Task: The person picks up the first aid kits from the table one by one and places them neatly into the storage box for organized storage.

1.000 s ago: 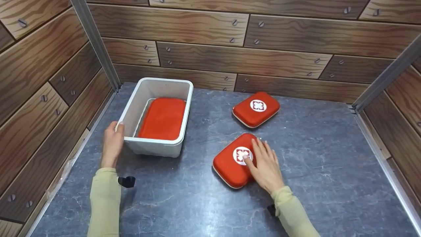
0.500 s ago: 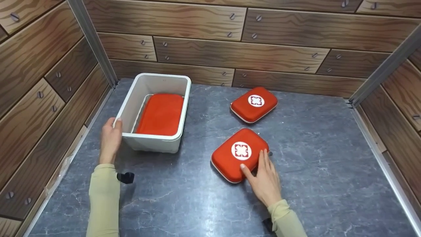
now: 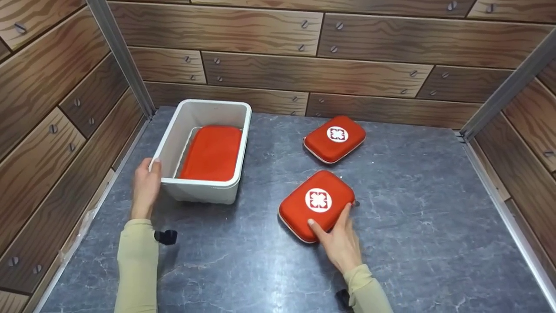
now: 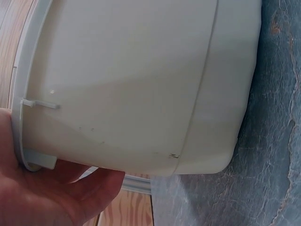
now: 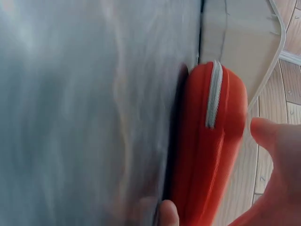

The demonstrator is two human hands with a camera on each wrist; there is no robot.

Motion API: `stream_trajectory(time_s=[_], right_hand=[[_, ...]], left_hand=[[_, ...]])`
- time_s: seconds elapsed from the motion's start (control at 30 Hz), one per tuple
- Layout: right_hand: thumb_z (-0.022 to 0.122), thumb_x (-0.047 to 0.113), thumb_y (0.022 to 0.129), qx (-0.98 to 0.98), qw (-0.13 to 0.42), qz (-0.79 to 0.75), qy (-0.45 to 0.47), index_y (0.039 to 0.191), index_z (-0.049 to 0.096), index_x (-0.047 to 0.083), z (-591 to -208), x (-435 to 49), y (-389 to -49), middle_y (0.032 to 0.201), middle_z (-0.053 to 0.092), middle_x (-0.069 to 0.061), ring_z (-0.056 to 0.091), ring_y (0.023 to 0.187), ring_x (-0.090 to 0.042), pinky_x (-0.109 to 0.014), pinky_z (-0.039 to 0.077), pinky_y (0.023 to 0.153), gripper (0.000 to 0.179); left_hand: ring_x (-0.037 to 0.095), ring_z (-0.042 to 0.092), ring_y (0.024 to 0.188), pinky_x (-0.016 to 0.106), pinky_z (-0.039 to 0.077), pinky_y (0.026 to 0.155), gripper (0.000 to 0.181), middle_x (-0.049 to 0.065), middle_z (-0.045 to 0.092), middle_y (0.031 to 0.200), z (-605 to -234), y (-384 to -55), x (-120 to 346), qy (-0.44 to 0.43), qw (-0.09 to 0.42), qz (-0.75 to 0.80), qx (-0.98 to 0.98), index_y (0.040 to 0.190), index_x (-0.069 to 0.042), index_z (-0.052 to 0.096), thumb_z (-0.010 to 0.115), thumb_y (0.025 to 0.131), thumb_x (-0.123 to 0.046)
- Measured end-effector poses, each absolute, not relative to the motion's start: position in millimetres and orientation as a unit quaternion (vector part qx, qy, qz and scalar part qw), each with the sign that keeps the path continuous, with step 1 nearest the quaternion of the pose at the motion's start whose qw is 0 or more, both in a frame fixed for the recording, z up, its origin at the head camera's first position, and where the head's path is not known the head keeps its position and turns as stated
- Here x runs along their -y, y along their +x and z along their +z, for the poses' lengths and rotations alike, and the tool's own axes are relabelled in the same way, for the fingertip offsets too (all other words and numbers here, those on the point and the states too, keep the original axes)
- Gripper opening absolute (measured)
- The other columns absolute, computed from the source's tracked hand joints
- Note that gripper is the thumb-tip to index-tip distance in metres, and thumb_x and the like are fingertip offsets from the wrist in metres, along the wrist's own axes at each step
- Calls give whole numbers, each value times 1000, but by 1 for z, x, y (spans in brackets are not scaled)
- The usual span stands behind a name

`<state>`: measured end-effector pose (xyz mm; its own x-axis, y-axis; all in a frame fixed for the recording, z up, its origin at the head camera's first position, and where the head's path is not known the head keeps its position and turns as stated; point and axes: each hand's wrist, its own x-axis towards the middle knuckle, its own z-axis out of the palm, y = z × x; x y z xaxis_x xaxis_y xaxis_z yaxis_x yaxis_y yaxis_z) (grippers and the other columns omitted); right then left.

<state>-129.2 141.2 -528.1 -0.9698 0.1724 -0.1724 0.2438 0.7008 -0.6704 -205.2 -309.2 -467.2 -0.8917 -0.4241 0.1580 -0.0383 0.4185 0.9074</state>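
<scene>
A larger red first-aid case (image 3: 299, 208) with a white round emblem lies on the grey table. My right hand (image 3: 343, 243) has its thumb over the case's near top edge and its fingers along the right side. In the right wrist view, the case's zipper (image 5: 214, 96) faces the camera, and a fingertip (image 5: 168, 214) shows low beside the case. On the left stands a pale grey plastic bin (image 3: 204, 190); my left hand (image 3: 146, 184) grips its near left corner at the rim. Inside the bin lies a red case (image 3: 213, 152), no emblem showing.
A smaller red first-aid case (image 3: 323, 145) with the same emblem lies behind the larger one, near the back wall. Wood-patterned walls (image 3: 369, 82) with metal corner posts enclose the table (image 3: 417, 208) at the back and both sides.
My right hand has slid off the larger case's emblem toward its near right edge, with the thumb drawn back to the near corner. The left hand keeps its hold on the bin.
</scene>
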Motion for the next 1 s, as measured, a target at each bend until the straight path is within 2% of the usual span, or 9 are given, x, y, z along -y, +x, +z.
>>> stream_trajectory(time_s=[0.13, 0.3, 0.4, 0.53, 0.6, 0.67, 0.8, 0.9, 1.0], right_hand=[[59, 77, 78, -914, 57, -383, 123, 153, -19, 8, -528, -139, -133, 159, 11, -27, 38, 129, -49, -59, 33, 102, 128], [65, 57, 87, -905, 55, -412, 89, 153, -14, 1, -521, -150, -142, 161, 3, -24, 23, 142, -41, -53, 23, 111, 117], [65, 42, 93, -904, 56, -421, 53, 152, -9, -5, -516, -160, -148, 158, 14, -27, 20, 144, -38, -50, 19, 113, 106], [61, 27, 97, -913, 40, -406, 21, 152, 0, -10, -513, -168, -151, 149, 34, -31, 32, 138, -40, -51, 23, 112, 90], [59, 32, 98, -921, 39, -386, 24, 151, 3, -11, -514, -169, -152, 148, 34, -32, 34, 137, -43, -52, 26, 110, 88], [57, 46, 96, -931, 51, -360, 36, 152, 3, -10, -515, -167, -152, 150, 30, -33, 35, 135, -45, -53, 28, 109, 96], [59, 75, 80, -935, 96, -336, 65, 153, -2, -6, -514, -162, -153, 152, 23, -34, 34, 134, -49, -57, 30, 106, 126], [64, 78, 72, -925, 118, -352, 77, 153, -5, -4, -513, -162, -156, 154, 17, -34, 28, 137, -49, -59, 27, 107, 135], [69, 76, 70, -916, 133, -368, 83, 153, -5, -5, -512, -164, -160, 156, 12, -32, 23, 140, -47, -59, 23, 109, 137]], left_hand=[[30, 50, 91, 36, 36, 82, 32, 26, 56, 99, -467, -204, 309, 142, 180, -518, 824, 110, 10, 57, 40, 103, -16], [31, 51, 92, 37, 37, 82, 32, 27, 58, 102, -466, -204, 309, 142, 186, -519, 822, 110, 10, 58, 41, 103, -16], [32, 52, 94, 37, 37, 82, 33, 29, 59, 106, -465, -204, 309, 141, 184, -527, 818, 112, 11, 58, 41, 103, -16], [32, 52, 96, 38, 38, 83, 34, 30, 59, 110, -465, -202, 310, 143, 181, -528, 817, 113, 11, 57, 40, 103, -16], [32, 52, 95, 38, 37, 84, 33, 29, 59, 109, -465, -202, 311, 146, 181, -524, 819, 113, 11, 57, 40, 103, -16], [32, 52, 94, 38, 37, 83, 33, 29, 59, 108, -466, -201, 311, 146, 182, -521, 821, 113, 10, 57, 41, 104, -17], [31, 51, 92, 38, 37, 82, 32, 28, 59, 105, -466, -202, 310, 146, 183, -520, 822, 111, 10, 57, 41, 103, -16], [29, 49, 89, 35, 37, 80, 31, 26, 58, 101, -466, -202, 309, 145, 186, -522, 820, 110, 10, 58, 41, 103, -16], [27, 49, 89, 34, 36, 79, 31, 26, 58, 101, -466, -203, 309, 145, 186, -523, 819, 110, 10, 58, 41, 103, -16]])
